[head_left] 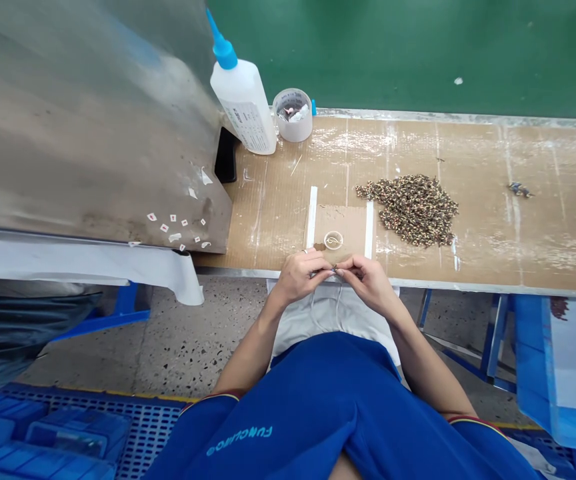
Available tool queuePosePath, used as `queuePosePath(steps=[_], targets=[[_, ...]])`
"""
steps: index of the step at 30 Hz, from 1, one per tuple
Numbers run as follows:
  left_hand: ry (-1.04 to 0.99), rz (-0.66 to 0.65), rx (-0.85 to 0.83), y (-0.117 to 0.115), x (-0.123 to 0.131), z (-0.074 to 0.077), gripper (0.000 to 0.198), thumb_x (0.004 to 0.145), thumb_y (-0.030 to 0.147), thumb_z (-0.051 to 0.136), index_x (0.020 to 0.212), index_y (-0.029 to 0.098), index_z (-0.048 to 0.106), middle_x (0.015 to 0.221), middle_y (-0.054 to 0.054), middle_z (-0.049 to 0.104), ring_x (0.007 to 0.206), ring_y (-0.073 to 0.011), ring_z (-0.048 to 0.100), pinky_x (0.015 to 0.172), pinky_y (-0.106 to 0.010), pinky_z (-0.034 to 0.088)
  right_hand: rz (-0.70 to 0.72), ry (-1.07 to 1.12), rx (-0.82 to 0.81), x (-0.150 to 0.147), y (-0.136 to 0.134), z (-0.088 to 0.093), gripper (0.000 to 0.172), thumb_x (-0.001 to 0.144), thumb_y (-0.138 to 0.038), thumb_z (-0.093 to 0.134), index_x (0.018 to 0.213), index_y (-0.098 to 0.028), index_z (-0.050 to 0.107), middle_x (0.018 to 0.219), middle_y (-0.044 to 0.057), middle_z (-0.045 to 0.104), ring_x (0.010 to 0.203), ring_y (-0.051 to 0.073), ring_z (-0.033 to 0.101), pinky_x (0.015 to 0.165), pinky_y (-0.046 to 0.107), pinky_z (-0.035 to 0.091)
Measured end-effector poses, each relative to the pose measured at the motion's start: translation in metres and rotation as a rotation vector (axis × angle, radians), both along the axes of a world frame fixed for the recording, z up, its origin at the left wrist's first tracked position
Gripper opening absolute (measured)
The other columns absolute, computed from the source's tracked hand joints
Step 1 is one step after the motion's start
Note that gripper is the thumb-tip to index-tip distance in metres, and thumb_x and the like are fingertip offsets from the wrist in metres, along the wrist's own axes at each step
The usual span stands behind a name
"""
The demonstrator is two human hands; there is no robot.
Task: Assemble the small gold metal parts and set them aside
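Note:
At the near edge of the cardboard-covered bench, my left hand (300, 273) and my right hand (366, 280) meet fingertip to fingertip. Both are closed in a pinch on one tiny dark piece (335, 268), too small to name and mostly hidden by the fingers. Just beyond them stands a small round clear cup (333, 240) with a thin pale stick or loop in it. It rests on a cardboard patch (345, 221) edged by two white strips. To the right of the patch lies a large heap of tiny dark-and-gold parts (415, 210).
A white squeeze bottle (245, 107) with a blue nozzle and a tape roll (293, 127) holding scraps stand at the back left. A dark phone-like object (226, 155) lies beside a metal panel (93, 133). Farther right sits a small dark cluster (520, 190). Blue crates (68, 433) are below.

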State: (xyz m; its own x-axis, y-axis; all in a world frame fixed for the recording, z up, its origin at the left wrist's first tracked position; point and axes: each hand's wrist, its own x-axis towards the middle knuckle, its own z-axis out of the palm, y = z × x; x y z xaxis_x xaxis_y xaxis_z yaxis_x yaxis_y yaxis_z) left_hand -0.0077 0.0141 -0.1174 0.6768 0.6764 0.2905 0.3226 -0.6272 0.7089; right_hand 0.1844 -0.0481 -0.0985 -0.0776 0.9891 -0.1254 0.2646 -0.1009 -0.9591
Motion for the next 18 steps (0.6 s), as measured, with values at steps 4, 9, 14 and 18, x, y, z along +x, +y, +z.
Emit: queuePosePath(steps=[4,9,14,18], targets=[[0.009,-0.037,-0.007,0.001,-0.002,0.000,0.044,0.104,0.043,0.047,0.076,0.017,0.070,0.068,-0.003,0.066,0.064,-0.0146,0.054,0.065,-0.027,0.039,0.045,-0.048,0.006,0.001,0.001,0.001,0.014,0.093,-0.031,0.062,0.085,-0.020,0.065,0.082,0.005,0.073,0.071,0.018,0.069,0.067,0.029,0.052],[-0.002,-0.067,-0.058,0.002,-0.004,0.001,0.044,0.104,0.042,0.047,0.077,0.017,0.069,0.070,-0.003,0.068,0.064,-0.0141,0.054,0.067,-0.028,0.040,0.076,-0.023,-0.007,0.000,0.002,-0.003,0.013,0.093,-0.029,0.061,0.085,-0.020,0.064,0.080,0.004,0.072,0.071,0.018,0.067,0.065,0.028,0.049],[-0.044,-0.062,-0.076,0.002,-0.005,0.002,0.045,0.103,0.043,0.048,0.074,0.016,0.068,0.066,-0.004,0.065,0.063,-0.0141,0.054,0.064,-0.027,0.040,0.006,-0.024,0.012,-0.006,-0.002,-0.011,0.013,0.093,-0.029,0.060,0.083,-0.020,0.063,0.082,0.005,0.072,0.075,0.018,0.067,0.068,0.029,0.049],[-0.084,-0.087,-0.101,0.002,-0.007,0.001,0.045,0.104,0.043,0.047,0.074,0.016,0.068,0.067,-0.004,0.065,0.063,-0.0143,0.054,0.064,-0.027,0.041,0.031,-0.027,-0.001,-0.007,-0.002,-0.012,0.012,0.091,-0.028,0.061,0.081,-0.021,0.062,0.079,0.003,0.071,0.072,0.017,0.064,0.066,0.028,0.047]])
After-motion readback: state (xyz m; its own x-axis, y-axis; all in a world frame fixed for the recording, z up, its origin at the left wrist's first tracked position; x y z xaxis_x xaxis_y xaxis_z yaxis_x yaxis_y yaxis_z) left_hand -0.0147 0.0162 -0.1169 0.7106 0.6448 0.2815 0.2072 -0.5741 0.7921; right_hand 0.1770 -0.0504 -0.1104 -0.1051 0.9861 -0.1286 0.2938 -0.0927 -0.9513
